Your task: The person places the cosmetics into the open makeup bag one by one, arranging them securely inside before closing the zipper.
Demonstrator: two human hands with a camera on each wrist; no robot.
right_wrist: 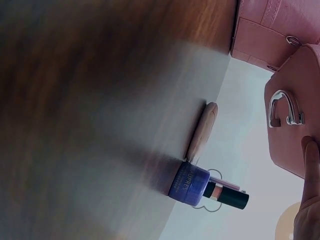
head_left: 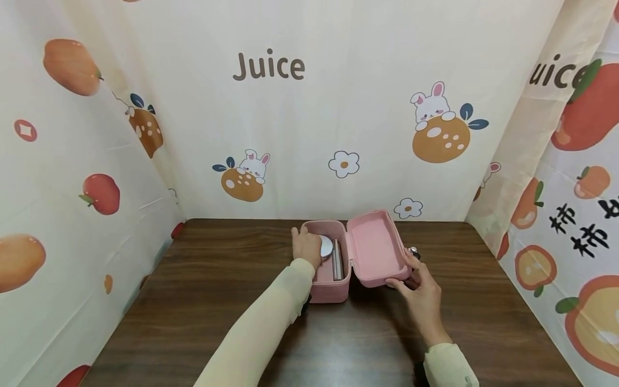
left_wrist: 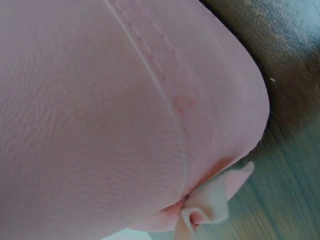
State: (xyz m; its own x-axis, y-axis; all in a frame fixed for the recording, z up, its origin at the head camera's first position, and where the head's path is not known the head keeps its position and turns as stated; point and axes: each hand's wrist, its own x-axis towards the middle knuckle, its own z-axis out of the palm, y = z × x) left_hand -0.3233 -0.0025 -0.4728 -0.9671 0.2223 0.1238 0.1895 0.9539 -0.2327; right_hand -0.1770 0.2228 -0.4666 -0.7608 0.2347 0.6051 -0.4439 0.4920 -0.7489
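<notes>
Meanwhile both hands [head_left: 420, 295] hold the open pink case [head_left: 329, 287].

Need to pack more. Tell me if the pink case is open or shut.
Open: the pink case has its lid swung aside, held by the right hand.

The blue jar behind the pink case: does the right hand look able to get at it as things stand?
Probably yes. The right hand holds the open lid of the pink case, and the blue jar stands on the table just beyond, with nothing visible between; it would have to let go first.
</notes>
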